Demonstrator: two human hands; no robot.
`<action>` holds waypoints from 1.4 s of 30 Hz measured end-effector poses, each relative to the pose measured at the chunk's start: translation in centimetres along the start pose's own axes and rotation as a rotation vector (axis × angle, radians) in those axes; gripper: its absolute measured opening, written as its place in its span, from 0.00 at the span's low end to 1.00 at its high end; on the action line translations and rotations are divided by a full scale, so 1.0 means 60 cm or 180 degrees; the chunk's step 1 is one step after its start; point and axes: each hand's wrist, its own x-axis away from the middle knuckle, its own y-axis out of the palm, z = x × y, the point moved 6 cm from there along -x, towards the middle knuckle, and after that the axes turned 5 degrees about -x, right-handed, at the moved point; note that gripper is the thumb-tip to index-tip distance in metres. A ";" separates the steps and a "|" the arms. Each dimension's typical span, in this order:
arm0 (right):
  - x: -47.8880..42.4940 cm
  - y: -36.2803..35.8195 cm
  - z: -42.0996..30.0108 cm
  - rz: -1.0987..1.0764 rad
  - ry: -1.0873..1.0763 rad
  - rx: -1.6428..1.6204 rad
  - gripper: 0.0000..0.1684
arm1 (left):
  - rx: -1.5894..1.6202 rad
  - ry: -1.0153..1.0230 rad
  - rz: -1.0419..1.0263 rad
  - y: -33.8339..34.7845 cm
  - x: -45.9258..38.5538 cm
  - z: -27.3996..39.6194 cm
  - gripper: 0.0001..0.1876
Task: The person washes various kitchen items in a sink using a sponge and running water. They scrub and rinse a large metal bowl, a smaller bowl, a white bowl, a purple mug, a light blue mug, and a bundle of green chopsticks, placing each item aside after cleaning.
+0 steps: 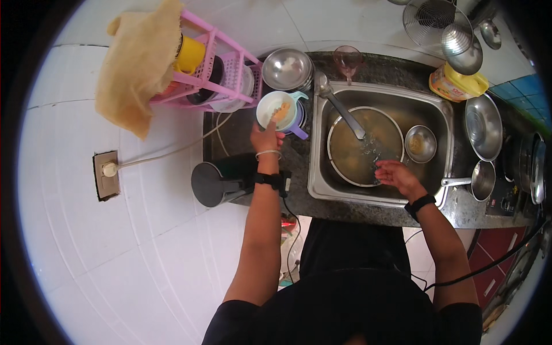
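Note:
My left hand (pixel 266 137) is at the near rim of a white bowl-like cup (pixel 265 108) with a light-blue handle. One finger reaches to an orange piece, perhaps a sponge (pixel 282 111), inside it; whether the fingers grip it is unclear. A purple handle (pixel 298 131) shows beneath the cup. My right hand (pixel 396 176) holds nothing, fingers extended over the near right rim of a large round basin (pixel 330 148). Cloudy water fills the basin, and water from the faucet (pixel 345 114) splashes near my fingertips. Beside it in the steel sink (pixel 317 172) sits a small metal bowl (pixel 426 151) with yellowish bits.
Stacked metal bowls (pixel 286 69) and a pink rack (pixel 235 86) stand back left. An electric kettle (pixel 211 183) is by my left forearm. A clear cup (pixel 347 58) sits behind the sink. A yellow jug (pixel 457 84), metal basin (pixel 484 127) and small saucepan (pixel 483 181) line the right side.

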 end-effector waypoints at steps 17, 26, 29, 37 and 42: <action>-0.132 -0.039 -0.030 0.0898 -0.1431 0.4332 0.35 | 0.0566 0.0424 -0.0123 0.086 0.148 -0.056 0.16; -0.163 0.009 -0.007 0.0450 -0.0031 0.5751 0.54 | 0.0017 -0.1067 -0.1892 0.258 0.132 -0.281 0.16; -0.180 -0.009 0.040 0.0273 -0.0257 0.5832 0.47 | -0.0100 -0.1337 -0.1767 0.283 0.120 -0.317 0.17; -0.243 -0.017 -0.023 0.0708 -0.0558 0.5608 0.29 | -0.0553 -0.1268 -0.1492 0.311 0.078 -0.418 0.21; -0.270 -0.040 -0.074 0.1858 -0.0270 0.3740 0.31 | -0.0635 -0.0917 -0.1740 0.327 0.066 -0.427 0.26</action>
